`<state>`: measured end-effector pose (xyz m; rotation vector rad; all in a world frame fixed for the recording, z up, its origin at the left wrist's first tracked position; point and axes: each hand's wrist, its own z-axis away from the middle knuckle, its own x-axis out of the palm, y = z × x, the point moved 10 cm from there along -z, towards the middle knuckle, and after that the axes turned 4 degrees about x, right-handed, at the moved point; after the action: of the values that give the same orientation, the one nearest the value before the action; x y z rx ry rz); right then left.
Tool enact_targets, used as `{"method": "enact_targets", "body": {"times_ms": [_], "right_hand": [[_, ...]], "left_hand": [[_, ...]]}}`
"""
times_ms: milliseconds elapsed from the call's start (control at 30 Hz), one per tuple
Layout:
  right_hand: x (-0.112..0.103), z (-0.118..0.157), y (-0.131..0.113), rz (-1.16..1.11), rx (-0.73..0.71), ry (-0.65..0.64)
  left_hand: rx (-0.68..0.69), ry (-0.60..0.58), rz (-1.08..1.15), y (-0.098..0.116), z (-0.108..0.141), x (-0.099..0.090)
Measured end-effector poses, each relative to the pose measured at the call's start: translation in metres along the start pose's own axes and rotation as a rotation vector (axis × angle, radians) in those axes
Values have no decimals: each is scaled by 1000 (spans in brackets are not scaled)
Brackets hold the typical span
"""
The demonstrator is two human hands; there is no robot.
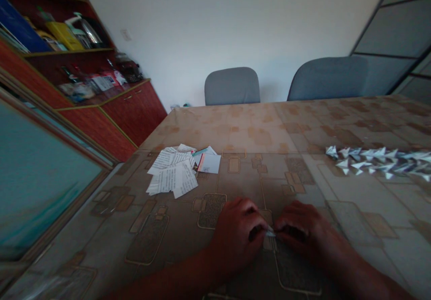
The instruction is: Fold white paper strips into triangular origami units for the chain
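Between my two hands, just above the patterned tablecloth, is a small piece of folded paper [270, 233], mostly covered by fingertips. My left hand [240, 228] is closed, pinching its left side between thumb and forefinger. From the other side my right hand [301, 228] pinches it too, fingers curled. Ahead to the left lies a loose pile of printed paper pieces [173, 174], some with coloured print. Off to the right, several small pointed folded paper shapes [380, 161] sit in rows.
A patterned cloth covers the table [235, 129]. Beyond its far edge stand two grey chairs [232, 86] [328, 79] against a white wall. At left is a red-brown cabinet [131, 111] with shelves holding a kettle [90, 33], bottles and boxes.
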<state>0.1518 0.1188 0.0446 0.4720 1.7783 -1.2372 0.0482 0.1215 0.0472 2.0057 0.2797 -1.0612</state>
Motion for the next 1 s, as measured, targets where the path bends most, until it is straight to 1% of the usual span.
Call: {"method": "enact_targets", "body": {"times_ms": [167,433,667,833,1000], "right_hand": [[5,0,0,41,16,-19],[4,1,-7,35,-30,-20],[4,3,-14,25,-38,-7],[4,3,-16,-2,-3,-7],[5,3,-16,3,-6,-3]], "left_hand": [[-12,-8,-14,0,-1,0],[-33,-37,-30,0,-2,1],[-47,-41,-22,-3,0,3],[-34,-26,20,0,4,-1],[-46,6,54,-1,6,-5]]}}
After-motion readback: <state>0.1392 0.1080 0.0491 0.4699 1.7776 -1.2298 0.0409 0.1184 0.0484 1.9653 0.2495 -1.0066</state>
